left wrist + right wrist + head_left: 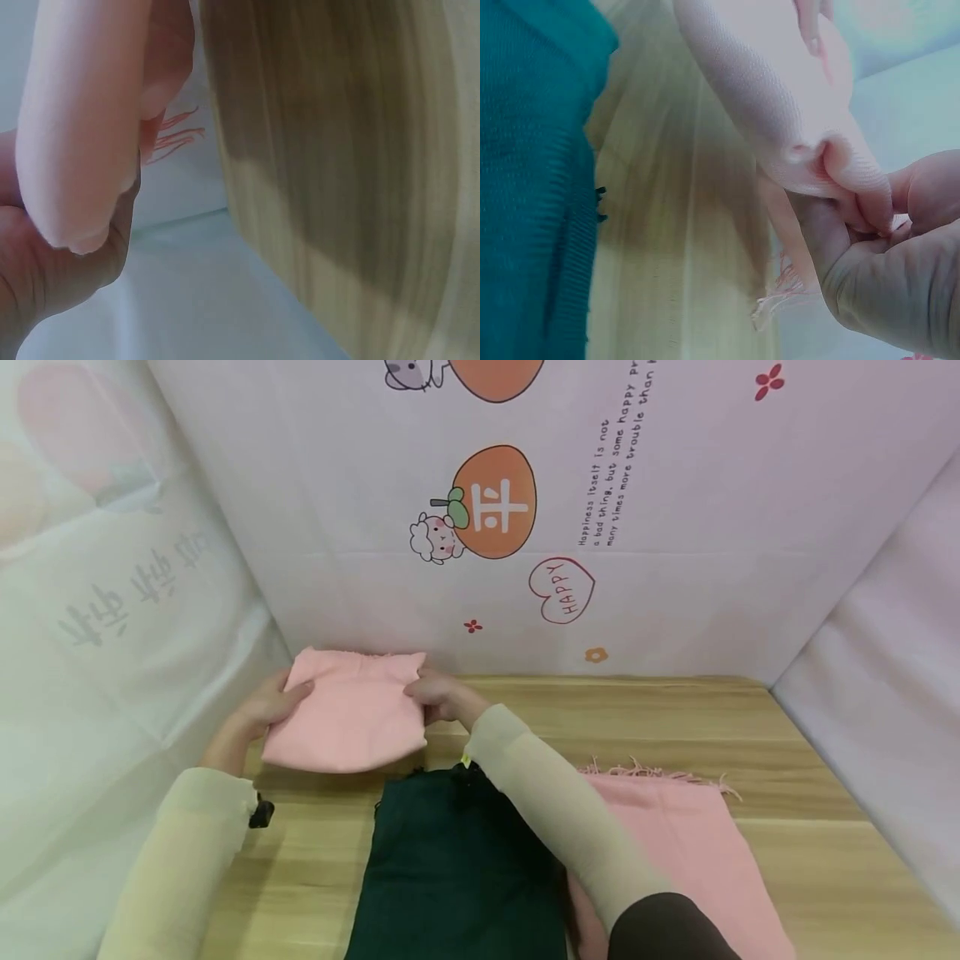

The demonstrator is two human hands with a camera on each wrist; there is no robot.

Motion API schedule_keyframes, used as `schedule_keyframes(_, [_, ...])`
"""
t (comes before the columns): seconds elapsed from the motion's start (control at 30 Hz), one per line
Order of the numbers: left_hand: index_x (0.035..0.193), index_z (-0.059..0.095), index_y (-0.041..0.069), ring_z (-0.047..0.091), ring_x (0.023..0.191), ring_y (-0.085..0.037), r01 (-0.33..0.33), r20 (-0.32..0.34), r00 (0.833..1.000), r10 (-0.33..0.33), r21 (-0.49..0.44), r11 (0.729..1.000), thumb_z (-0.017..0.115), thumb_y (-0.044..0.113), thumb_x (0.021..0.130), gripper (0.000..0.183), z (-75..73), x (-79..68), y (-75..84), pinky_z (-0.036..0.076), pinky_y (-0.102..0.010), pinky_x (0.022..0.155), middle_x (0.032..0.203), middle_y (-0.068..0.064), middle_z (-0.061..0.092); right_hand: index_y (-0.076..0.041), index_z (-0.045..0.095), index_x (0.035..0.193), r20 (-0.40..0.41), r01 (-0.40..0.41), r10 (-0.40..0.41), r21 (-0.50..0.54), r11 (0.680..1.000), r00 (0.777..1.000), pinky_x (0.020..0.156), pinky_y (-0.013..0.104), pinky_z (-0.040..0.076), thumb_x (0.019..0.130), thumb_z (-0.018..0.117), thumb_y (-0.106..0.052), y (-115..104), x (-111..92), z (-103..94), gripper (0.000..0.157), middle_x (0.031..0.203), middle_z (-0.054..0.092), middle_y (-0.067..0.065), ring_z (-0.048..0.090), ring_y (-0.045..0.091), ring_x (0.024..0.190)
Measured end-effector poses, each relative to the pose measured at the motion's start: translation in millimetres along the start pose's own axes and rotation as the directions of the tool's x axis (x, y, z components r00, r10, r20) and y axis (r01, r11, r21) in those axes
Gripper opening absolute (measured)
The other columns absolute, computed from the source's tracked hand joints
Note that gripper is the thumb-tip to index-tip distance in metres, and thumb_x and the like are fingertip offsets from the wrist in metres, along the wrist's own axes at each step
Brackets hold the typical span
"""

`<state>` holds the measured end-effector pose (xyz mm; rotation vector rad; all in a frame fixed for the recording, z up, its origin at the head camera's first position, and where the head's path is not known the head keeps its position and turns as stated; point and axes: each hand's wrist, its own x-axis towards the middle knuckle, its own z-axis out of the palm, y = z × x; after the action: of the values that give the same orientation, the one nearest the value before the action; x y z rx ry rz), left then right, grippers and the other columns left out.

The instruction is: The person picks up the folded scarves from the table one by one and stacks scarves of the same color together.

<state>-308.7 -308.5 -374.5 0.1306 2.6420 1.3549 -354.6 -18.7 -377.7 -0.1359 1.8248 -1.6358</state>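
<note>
A folded pink scarf (348, 710) with a fringe is held up off the table at the back left. My left hand (273, 700) grips its left edge, thumb on top. On the opposite edge my right hand (442, 693) pinches the cloth. The right wrist view shows the scarf's folded layers (780, 112) bunched between thumb and fingers of the right hand (892, 277). In the left wrist view the rounded fold (82, 127) hides part of the left hand (60, 270), and loose fringe threads hang beyond it.
A dark green folded scarf (457, 868) lies at the front middle of the wooden table (810, 843). Right of it is another pink fringed scarf (690, 852), partly under my right forearm. White printed cloth walls (675, 527) stand behind and at both sides.
</note>
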Motion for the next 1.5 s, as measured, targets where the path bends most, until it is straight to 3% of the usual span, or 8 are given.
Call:
schedule_keyframes(0.2, [0.148, 0.018, 0.001, 0.053, 0.103, -0.030, -0.011, 0.000, 1.000, 0.011, -0.003, 1.000, 0.041, 0.037, 0.100, 0.065, -0.1, -0.5, 12.7, 0.044, -0.041, 0.088, 0.126, -0.024, 0.045, -0.016, 0.022, 0.148, -0.029, 0.031, -0.031, -0.030, 0.999, 0.999, 0.068, 0.046, 0.054, 0.097, 0.045, -0.009, -8.3, -11.7, -8.1, 0.056, 0.108, 0.057, 0.017, 0.063, 0.028, 0.082])
schedule_keyframes(0.43, [0.143, 0.026, 0.000, 0.062, 0.086, -0.024, -0.028, 0.012, 1.000, 0.029, -0.043, 0.999, 0.043, 0.036, 0.100, 0.059, 4.4, 2.7, 25.8, 0.052, -0.038, 0.073, 0.115, -0.024, 0.051, -0.013, 0.025, 0.145, -0.014, 0.065, -0.065, -0.034, 0.997, 0.998, 0.071, 0.046, 0.054, 0.097, 0.045, -0.009, -15.9, -25.2, -22.4, 0.052, 0.113, 0.055, 0.016, 0.062, 0.029, 0.090])
schedule_keyframes(0.67, [0.146, 0.022, 0.003, 0.060, 0.092, -0.023, -0.060, 0.019, 0.998, 0.061, -0.056, 0.997, 0.043, 0.037, 0.099, 0.061, 13.1, 3.7, 47.3, 0.051, -0.036, 0.077, 0.121, -0.021, 0.049, -0.015, 0.032, 0.140, 0.038, 0.102, -0.100, -0.056, 0.993, 0.994, 0.072, 0.045, 0.054, 0.100, 0.042, -0.014, -23.1, -46.6, -43.3, 0.041, 0.114, 0.056, 0.018, 0.063, 0.030, 0.090])
schedule_keyframes(0.8, [0.141, 0.030, 0.004, 0.062, 0.085, -0.022, -0.093, 0.013, 0.995, 0.095, -0.091, 0.991, 0.045, 0.035, 0.099, 0.054, 21.0, 5.1, 60.4, 0.052, -0.035, 0.073, 0.111, -0.018, 0.054, -0.015, 0.031, 0.141, 0.022, 0.117, -0.116, -0.078, 0.990, 0.993, 0.073, 0.046, 0.054, 0.100, 0.042, -0.015, -25.6, -56.4, -55.9, 0.042, 0.114, 0.056, 0.018, 0.062, 0.030, 0.091])
schedule_keyframes(1.13, [0.137, 0.035, -0.001, 0.064, 0.067, -0.023, -0.096, 0.091, 0.989, 0.118, -0.216, 0.972, 0.042, 0.024, 0.101, 0.044, 37.2, 1.4, 89.1, 0.054, -0.040, 0.061, 0.089, -0.016, 0.059, -0.013, 0.036, 0.136, 0.007, 0.128, -0.128, -0.120, 0.985, 0.992, 0.070, 0.046, 0.054, 0.101, 0.041, -0.018, -26.0, -79.2, -79.6, 0.036, 0.106, 0.057, 0.018, 0.063, 0.029, 0.083])
schedule_keyframes(1.3, [0.138, 0.033, -0.002, 0.064, 0.069, -0.023, -0.096, 0.124, 0.984, 0.129, -0.243, 0.965, 0.039, 0.022, 0.102, 0.043, 45.4, -5.5, 108.3, 0.055, -0.041, 0.062, 0.090, -0.016, 0.060, -0.015, 0.038, 0.136, -0.004, 0.132, -0.134, -0.129, 0.983, 0.991, 0.068, 0.045, 0.054, 0.101, 0.042, -0.019, -23.6, -88.7, -93.1, 0.035, 0.104, 0.057, 0.016, 0.063, 0.028, 0.081])
schedule_keyframes(1.5, [0.139, 0.032, 0.000, 0.065, 0.070, -0.024, -0.105, 0.171, 0.973, 0.157, -0.276, 0.955, 0.037, 0.022, 0.103, 0.042, 56.4, -4.0, 121.4, 0.055, -0.042, 0.065, 0.089, -0.015, 0.062, -0.014, 0.040, 0.134, -0.023, 0.137, -0.141, -0.138, 0.981, 0.990, 0.067, 0.046, 0.054, 0.101, 0.042, -0.019, -20.7, -101.1, -109.1, 0.033, 0.102, 0.058, 0.016, 0.064, 0.026, 0.079])
